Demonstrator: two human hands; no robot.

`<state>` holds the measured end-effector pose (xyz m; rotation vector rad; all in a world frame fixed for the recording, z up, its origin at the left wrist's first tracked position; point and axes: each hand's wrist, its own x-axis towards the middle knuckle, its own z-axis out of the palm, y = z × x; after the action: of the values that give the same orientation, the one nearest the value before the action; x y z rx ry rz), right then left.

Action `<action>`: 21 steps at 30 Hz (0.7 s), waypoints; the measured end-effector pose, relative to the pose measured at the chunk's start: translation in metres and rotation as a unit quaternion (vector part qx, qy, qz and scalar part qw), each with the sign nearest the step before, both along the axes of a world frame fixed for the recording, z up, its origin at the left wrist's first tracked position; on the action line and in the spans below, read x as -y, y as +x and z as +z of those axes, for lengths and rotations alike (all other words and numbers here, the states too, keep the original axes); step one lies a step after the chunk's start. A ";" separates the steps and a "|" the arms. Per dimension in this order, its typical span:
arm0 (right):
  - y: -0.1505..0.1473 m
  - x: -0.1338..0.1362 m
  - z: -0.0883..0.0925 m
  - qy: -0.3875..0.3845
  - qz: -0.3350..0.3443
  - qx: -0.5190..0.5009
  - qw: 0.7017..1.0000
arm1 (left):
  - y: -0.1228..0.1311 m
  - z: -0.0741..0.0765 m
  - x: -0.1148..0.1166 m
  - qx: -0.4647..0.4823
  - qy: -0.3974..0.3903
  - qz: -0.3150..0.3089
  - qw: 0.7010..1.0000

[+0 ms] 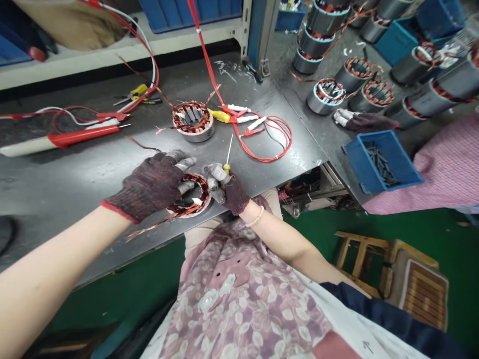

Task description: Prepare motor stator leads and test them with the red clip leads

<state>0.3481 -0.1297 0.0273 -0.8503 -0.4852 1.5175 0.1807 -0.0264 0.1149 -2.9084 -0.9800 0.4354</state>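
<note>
A motor stator (194, 197) wound with copper wire lies on the grey bench (75, 169) near its front edge. My left hand (153, 182), in a dark knit glove, rests over the stator's left side with fingers curled on its rim. My right hand (224, 187), also gloved, is closed on a thin tool with a yellow handle (227, 162), held upright at the stator's right side. Loose copper wire ends (145, 230) trail off the stator toward the bench edge.
A second stator (192, 119) sits farther back with red test leads (262, 134) and clips beside it. Red probes (86, 133) lie at the left. Several stators (329, 94) stand at the right, near a blue bin (381, 159) and another person's pink sleeve (445, 169). A wooden stool (392, 269) stands below.
</note>
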 end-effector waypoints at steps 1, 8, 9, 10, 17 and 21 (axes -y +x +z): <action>0.002 0.000 0.002 0.000 -0.002 0.002 1.000 | 0.004 -0.001 -0.003 -0.042 0.000 0.005 0.999; 0.001 -0.005 0.002 0.004 0.023 -0.003 1.000 | 0.019 0.004 0.005 -0.086 0.005 0.007 0.996; 0.002 -0.005 0.002 0.010 0.025 -0.005 1.000 | 0.016 0.003 0.005 -0.087 -0.001 -0.002 0.996; 0.002 -0.005 0.001 0.015 0.025 -0.003 1.000 | 0.013 0.002 0.005 -0.081 -0.008 -0.011 0.997; 0.004 -0.006 0.001 0.007 0.049 0.033 0.998 | 0.018 -0.002 -0.009 -0.030 -0.069 0.036 0.997; 0.005 -0.005 -0.001 0.006 0.042 0.027 0.999 | 0.027 -0.002 -0.009 -0.058 -0.069 -0.013 0.996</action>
<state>0.3531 -0.1243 0.0264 -0.8727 -0.5738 1.5697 0.2080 -0.0170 0.1131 -2.9718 -0.9305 0.6899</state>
